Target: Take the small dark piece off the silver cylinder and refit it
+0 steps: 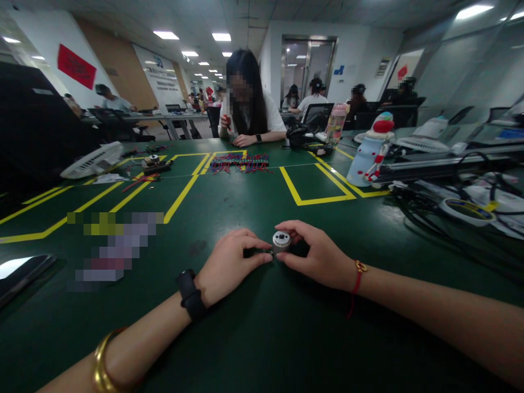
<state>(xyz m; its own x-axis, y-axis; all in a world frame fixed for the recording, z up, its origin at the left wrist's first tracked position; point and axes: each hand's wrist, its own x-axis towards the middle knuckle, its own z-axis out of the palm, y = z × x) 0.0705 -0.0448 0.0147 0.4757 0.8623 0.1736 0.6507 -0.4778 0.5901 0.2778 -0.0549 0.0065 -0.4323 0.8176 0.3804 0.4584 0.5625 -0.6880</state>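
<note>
A small silver cylinder [281, 240], like a little motor, stands upright on the green table with a dark hole pattern on its top face. My right hand [313, 251] curves around it from the right, thumb and fingers closed on its side. On the other side my left hand [233, 256] comes close, its thumb and fingertips drawn together in a pinch beside the cylinder. A tiny light-coloured bit shows at the left fingertips, too small to name.
Bundled red and blue wires [239, 162] lie ahead on the table [229, 202] among yellow tape outlines. A blue bottle [365, 158], black cables [426, 218] and a tape roll [469, 212] are at right. A phone [24, 275] rests at left. Across the table sits a person [251, 103].
</note>
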